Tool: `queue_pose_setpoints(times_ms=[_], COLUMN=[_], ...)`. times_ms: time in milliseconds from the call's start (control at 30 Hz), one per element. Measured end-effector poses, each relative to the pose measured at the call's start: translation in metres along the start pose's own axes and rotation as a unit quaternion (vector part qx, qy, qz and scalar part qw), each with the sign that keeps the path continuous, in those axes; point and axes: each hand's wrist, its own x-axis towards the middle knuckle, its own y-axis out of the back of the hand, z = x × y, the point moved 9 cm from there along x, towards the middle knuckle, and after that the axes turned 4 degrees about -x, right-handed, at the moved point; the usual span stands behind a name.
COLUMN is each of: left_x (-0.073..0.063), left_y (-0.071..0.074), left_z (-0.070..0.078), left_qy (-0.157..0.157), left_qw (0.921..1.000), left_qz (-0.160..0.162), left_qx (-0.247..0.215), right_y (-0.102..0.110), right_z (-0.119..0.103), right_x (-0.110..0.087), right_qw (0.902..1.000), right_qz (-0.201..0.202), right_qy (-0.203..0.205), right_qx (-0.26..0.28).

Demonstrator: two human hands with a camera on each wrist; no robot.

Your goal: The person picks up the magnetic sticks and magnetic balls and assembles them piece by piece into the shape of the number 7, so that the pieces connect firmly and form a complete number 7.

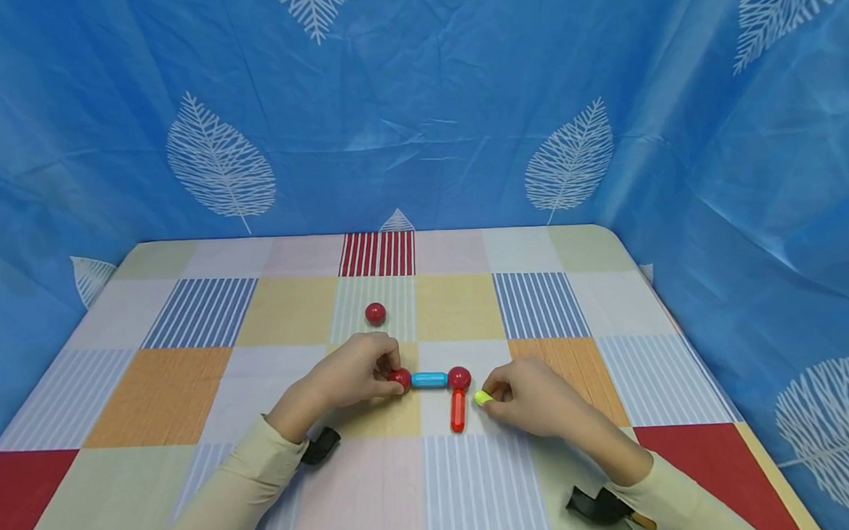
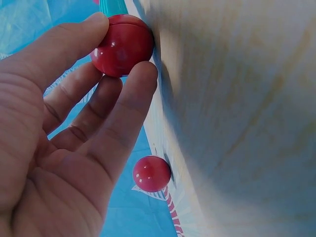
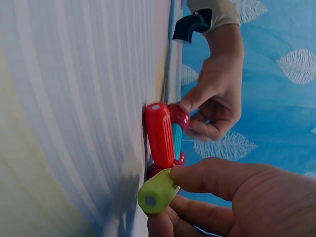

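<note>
My left hand pinches a red ball between thumb and fingertips. That ball sits at the left end of a blue ribbed magnetic rod. At the rod's other end is a second red ball, and a red magnetic rod runs from it toward the near edge of the table. Just to the right, my right hand holds a yellow-green magnetic rod between thumb and fingers. Its round grey end face shows in the right wrist view, close by the second ball.
A loose red ball lies on the table beyond my left hand. Under everything is a patchwork-checked tablecloth. Blue curtains with white leaf prints hang behind the table and along its sides. Each wrist wears a black strap mount.
</note>
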Motion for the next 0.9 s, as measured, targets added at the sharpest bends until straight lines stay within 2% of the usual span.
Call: queue_pose_setpoints(times_ms=[133, 233, 300, 400, 467, 533, 633, 767, 900], left_x=[0.0, 0.0, 0.0, 0.0, 0.0, 0.0, 0.0, 0.0, 0.0], left_y=[0.0, 0.0, -0.001, -0.001, -0.002, -0.002, -0.001, -0.001, -0.001], left_z=[0.0, -0.001, -0.001, -0.001, -0.001, -0.002, -0.002, -0.002, -0.002], left_qy=[0.004, 0.004, 0.003, 0.004, 0.006, 0.008, 0.009, 0.01, 0.012], left_qw=[1.0, 1.0, 1.0, 1.0, 1.0, 0.9999, 0.9999, 0.9998, 0.9997], left_qz=[0.0, 0.001, 0.001, -0.001, -0.001, -0.001, 0.001, 0.0, -0.001], left_qx=[0.003, 0.005, 0.006, 0.006, 0.006, 0.008, 0.013, 0.02, 0.02], right_y=[-0.007, -0.017, -0.025, -0.037, -0.043, -0.047, -0.05, -0.051, -0.052], right_z=[0.002, 0.003, 0.004, 0.004, 0.003, 0.002, -0.001, -0.005, -0.007], right_x=[-0.005, -0.009, -0.012, -0.016, -0.019, -0.021, -0.022, -0.022, -0.022], right_qw=[0.9981, 0.9908, 0.9801, 0.957, 0.9446, 0.9378, 0.9388, 0.947, 0.951], right_qz=[-0.026, -0.061, -0.085, -0.114, -0.124, -0.129, -0.131, -0.125, -0.123], right_qy=[-0.024, -0.047, -0.066, -0.096, -0.112, -0.122, -0.127, -0.124, -0.125], right_qx=[0.051, 0.112, 0.167, 0.249, 0.282, 0.298, 0.292, 0.269, 0.255])
